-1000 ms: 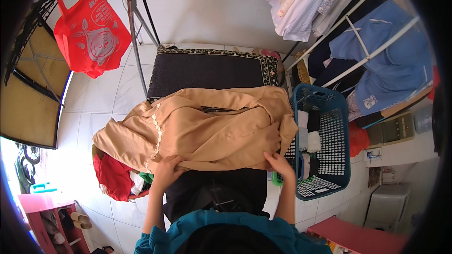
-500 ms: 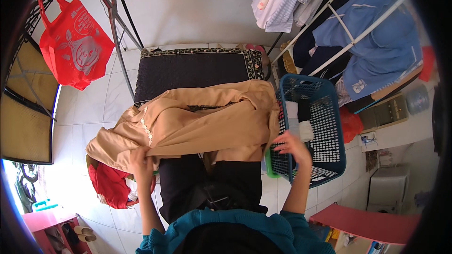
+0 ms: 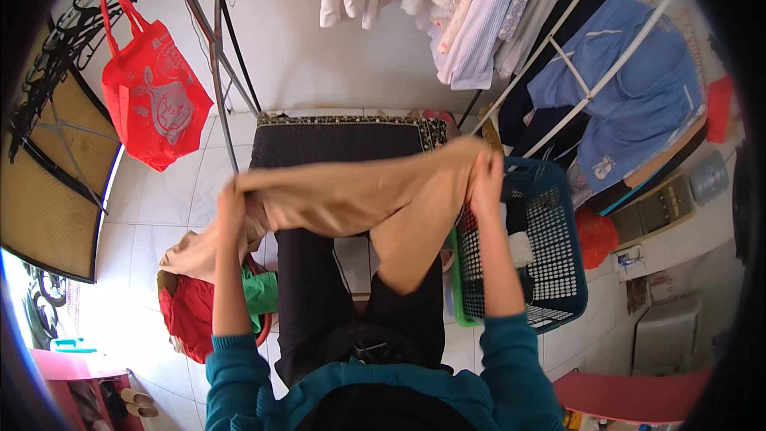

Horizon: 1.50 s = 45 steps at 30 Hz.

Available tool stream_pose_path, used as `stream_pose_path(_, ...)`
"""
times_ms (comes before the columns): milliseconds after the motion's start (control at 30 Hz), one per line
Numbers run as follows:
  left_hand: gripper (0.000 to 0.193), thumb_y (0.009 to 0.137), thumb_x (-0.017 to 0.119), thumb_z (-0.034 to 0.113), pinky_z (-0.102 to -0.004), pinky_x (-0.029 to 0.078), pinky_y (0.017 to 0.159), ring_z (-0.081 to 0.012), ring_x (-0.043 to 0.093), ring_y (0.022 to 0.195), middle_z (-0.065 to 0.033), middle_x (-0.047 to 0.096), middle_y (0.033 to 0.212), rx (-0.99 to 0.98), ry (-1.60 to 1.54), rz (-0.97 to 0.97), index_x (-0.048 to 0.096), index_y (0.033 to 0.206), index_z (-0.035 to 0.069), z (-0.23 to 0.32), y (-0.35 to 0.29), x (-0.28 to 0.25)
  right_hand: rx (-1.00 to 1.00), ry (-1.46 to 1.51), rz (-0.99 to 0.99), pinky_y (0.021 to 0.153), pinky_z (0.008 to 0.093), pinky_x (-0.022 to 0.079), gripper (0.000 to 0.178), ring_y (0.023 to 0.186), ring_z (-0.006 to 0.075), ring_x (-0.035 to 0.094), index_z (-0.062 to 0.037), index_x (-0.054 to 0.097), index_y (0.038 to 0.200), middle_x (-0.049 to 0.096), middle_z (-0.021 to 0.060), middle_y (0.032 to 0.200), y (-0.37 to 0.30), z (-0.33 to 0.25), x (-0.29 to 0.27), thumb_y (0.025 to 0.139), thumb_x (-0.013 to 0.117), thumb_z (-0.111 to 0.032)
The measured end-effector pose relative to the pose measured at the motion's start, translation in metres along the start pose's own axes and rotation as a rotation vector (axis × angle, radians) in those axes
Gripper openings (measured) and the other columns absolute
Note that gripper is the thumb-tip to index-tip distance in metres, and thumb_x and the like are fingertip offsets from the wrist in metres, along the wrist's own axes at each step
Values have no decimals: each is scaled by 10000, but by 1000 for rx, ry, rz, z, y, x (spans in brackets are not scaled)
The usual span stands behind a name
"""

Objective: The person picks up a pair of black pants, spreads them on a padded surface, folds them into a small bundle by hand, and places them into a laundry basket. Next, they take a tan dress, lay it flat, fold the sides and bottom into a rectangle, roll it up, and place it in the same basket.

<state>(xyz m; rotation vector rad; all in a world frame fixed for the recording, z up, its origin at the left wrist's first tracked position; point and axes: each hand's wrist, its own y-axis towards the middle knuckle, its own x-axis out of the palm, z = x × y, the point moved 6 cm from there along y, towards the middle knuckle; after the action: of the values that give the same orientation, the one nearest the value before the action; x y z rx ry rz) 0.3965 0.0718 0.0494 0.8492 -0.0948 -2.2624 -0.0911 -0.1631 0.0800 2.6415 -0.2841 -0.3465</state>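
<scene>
A tan garment [image 3: 351,195] with long sleeves is stretched out in front of me, above my lap and a dark padded bench with a flowered border [image 3: 331,148]. My left hand [image 3: 232,211] is closed on one end of it, and a bunched tan part trails down to the left. At the other end, my right hand [image 3: 484,183] grips the cloth beside the rim of a dark blue perforated basket [image 3: 570,247]. One tan flap drops over my right thigh. Inside the basket lie rolled clothes [image 3: 520,249], white and dark, partly hidden by my right forearm.
Left of my legs stands a tub of red and green cloth [image 3: 191,311]. A red tote bag [image 3: 159,104] and black hangers [image 3: 60,56] hang from a rack. Shirts [image 3: 487,32] hang ahead; blue clothes [image 3: 638,88] drape over a white rack at right.
The garment was spread over the bench and my lap; now it is lifted and stretched between my hands. My right hand, apart before, has moved up and taken hold of it. My view has shifted slightly.
</scene>
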Motion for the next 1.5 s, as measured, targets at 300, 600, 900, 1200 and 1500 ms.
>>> stream_pose_path(300,364,806,404,-8,-356,368,988,-295,484,1150,-149,527,1179,419,55,454,588,1118,27,162,56,-103,-479,-22,-91,734,239,444,206,817,90,549,10,571,940,598,30,860,119,-218,-62,826,684,-118)
stream_pose_path(600,296,847,513,97,-388,457,820,-279,623,932,-185,650,959,30,142,18,619,1110,11,28,-91,-59,-339,-714,-137,691,339,479,69,767,300,615,-45,616,870,628,133,808,51,-43,-186,806,619,-71)
stream_pose_path(900,367,865,579,345,-357,503,767,-224,601,928,-112,630,971,-428,43,-889,616,1104,69,-62,-202,-22,160,-980,-696,888,412,443,412,1059,305,557,-113,602,1129,583,136,1158,-57,85,-76,749,687,-248)
stream_pose_path(1200,957,801,692,212,-425,469,904,-303,467,1156,-174,377,1314,-1011,-812,75,-38,1413,117,-194,-256,61,138,-512,-603,1055,395,324,691,1271,335,392,-90,337,1381,382,177,1395,-21,109,166,822,659,-339)
stream_pose_path(1500,509,750,473,-107,-322,456,868,-217,514,1059,-136,488,1197,-528,-880,823,458,1252,-23,-125,-129,-49,106,-537,-513,864,383,467,417,979,309,608,4,554,1185,628,204,1057,80,131,163,853,611,-241)
